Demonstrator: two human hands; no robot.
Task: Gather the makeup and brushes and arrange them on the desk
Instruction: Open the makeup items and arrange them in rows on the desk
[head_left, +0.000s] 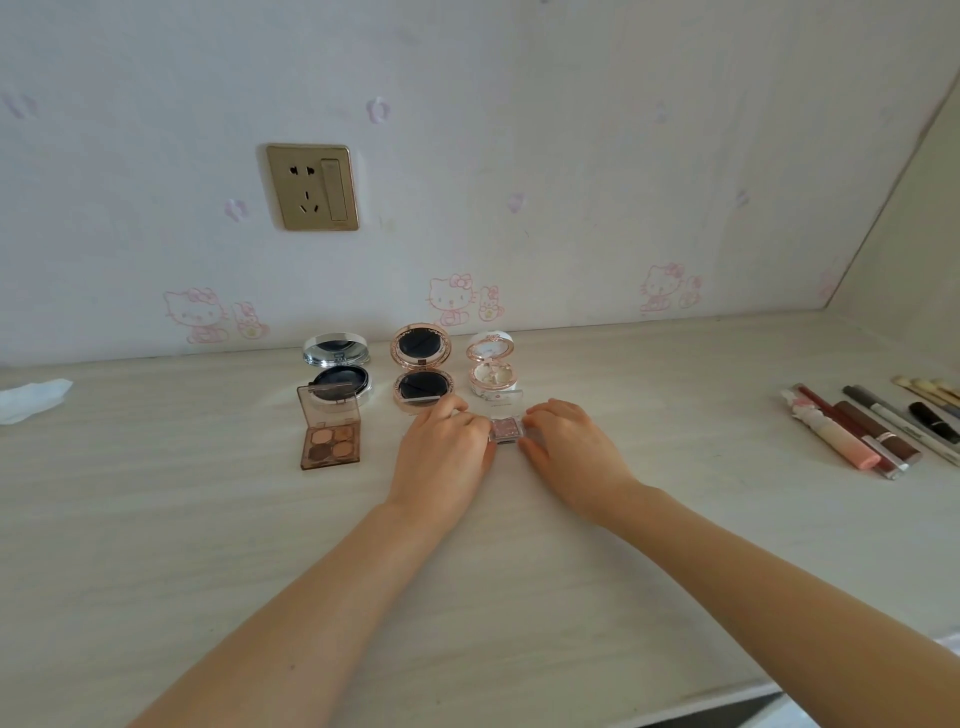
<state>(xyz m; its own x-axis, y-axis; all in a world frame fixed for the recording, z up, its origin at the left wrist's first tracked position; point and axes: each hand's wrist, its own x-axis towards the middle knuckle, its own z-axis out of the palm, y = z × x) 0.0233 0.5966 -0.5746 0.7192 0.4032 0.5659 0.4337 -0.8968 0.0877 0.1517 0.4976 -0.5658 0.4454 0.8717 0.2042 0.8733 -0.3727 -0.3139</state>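
Reaching in over the desk (519, 597) with the left hand (444, 441), fingers (475, 428) curled and pinching the left side of the small pink case (503, 430). Sitting just in front of the white compact (491, 371), squarish, no clear long axis. Gripping its right side with the right hand (563, 441), equally near. Waiting well right of the white compact, probably next to gather: tubes and brushes (872, 431).
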